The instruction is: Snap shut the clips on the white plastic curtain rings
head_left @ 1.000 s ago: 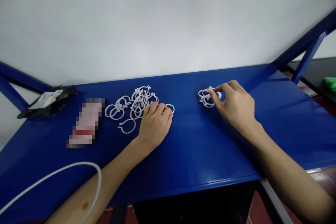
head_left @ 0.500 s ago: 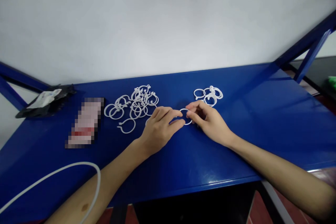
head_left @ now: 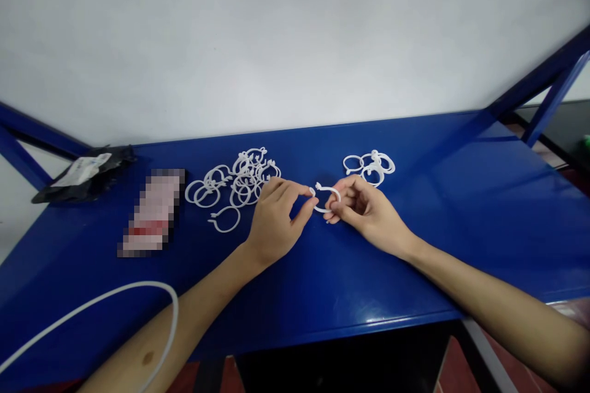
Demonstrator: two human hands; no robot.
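Note:
Between my two hands, a white plastic shower curtain ring (head_left: 329,189) stands unclasped, with a gap between its ends on the left. My left hand (head_left: 276,220) pinches one end of it between thumb and index finger. The far side of the same ring is gripped by the thumb and fingers of my right hand (head_left: 371,215). A loose pile of similar rings (head_left: 239,196) lies left of and beyond my left hand; many have open ends. Beyond my right hand rests a smaller cluster of rings (head_left: 378,183), which look closed.
All this lies on a blue table (head_left: 322,295) against a pale wall (head_left: 295,43). A black plastic bag (head_left: 87,175) with a white label and a blurred-out flat object (head_left: 152,212) are at the left. A white cable (head_left: 92,304) loops over my left forearm.
The ring has turned and tilted up between my hands, so its open ends now show. My left fingers have closed onto one end. The view has shifted slightly.

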